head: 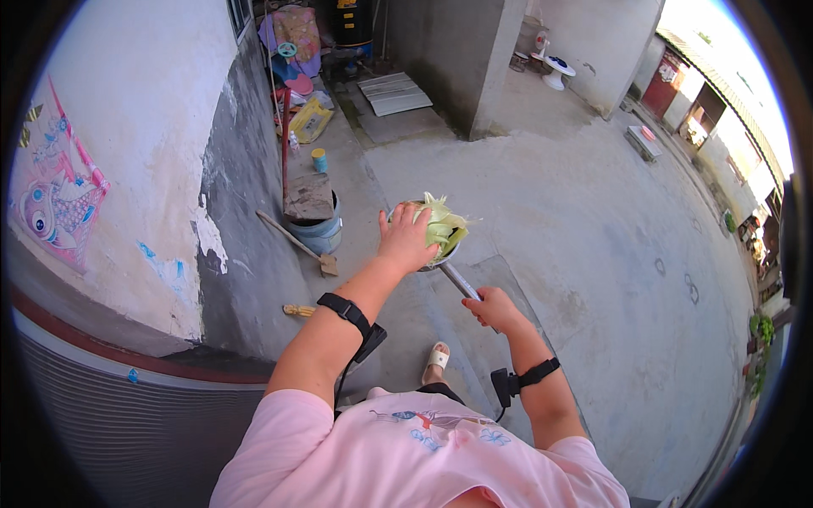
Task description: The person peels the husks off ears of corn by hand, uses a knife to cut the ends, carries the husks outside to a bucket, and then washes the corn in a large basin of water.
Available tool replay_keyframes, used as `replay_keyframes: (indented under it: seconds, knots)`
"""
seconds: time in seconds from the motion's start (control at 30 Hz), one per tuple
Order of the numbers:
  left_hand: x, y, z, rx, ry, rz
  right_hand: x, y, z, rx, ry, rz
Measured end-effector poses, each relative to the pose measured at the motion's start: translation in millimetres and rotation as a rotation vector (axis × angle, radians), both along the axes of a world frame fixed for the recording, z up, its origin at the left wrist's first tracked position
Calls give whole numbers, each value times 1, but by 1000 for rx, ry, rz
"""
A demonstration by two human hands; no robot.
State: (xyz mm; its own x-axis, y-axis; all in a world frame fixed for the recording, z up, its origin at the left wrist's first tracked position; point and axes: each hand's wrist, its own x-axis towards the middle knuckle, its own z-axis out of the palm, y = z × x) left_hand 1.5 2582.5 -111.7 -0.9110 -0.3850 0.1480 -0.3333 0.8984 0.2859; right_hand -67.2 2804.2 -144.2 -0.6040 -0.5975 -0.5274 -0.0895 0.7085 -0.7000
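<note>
My right hand [494, 308] grips the metal handle [458, 280] of a round pan [450, 255], held out in front of me above the concrete floor. Pale green corn husks [439, 223] are heaped in the pan and stick up past its rim. My left hand [408, 236] lies over the heap with its fingers spread, pressing on the husks from the left side. The husks and my left hand hide most of the pan's inside.
A blue bucket [321, 232] with a dustpan [309, 197] on it stands by the left wall, a small shovel [328, 264] leaning beside it. A yellow-lidded can [319, 160] stands beyond. A wall corner [477, 124] juts out ahead. My sandalled foot [437, 359] is below.
</note>
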Motion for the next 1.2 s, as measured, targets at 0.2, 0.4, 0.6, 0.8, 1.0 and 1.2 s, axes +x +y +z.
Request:
replay_keyframes:
  seconds: [0.2, 0.4, 0.6, 0.8, 1.0, 1.2]
  knots:
    - [-51, -18, -35, 288, 343, 26, -92, -44, -22, 11, 3, 54]
    - [-103, -67, -54, 671, 522, 403, -160, -93, 10, 23, 113, 224]
    - [-134, -136, -66, 1223, 995, 549, -205, -161, 2, -78, -132, 306]
    - [-143, -249, -42, 1715, 1422, 490, -244, -293, 11, -186, -101, 394]
    - [-174, -395, -12, 1778, 1560, 388, -280, -457, 27, -297, 27, 421]
    - [-180, -508, -4, 1906, 1648, 660, -304, -599, 60, -335, 68, 428]
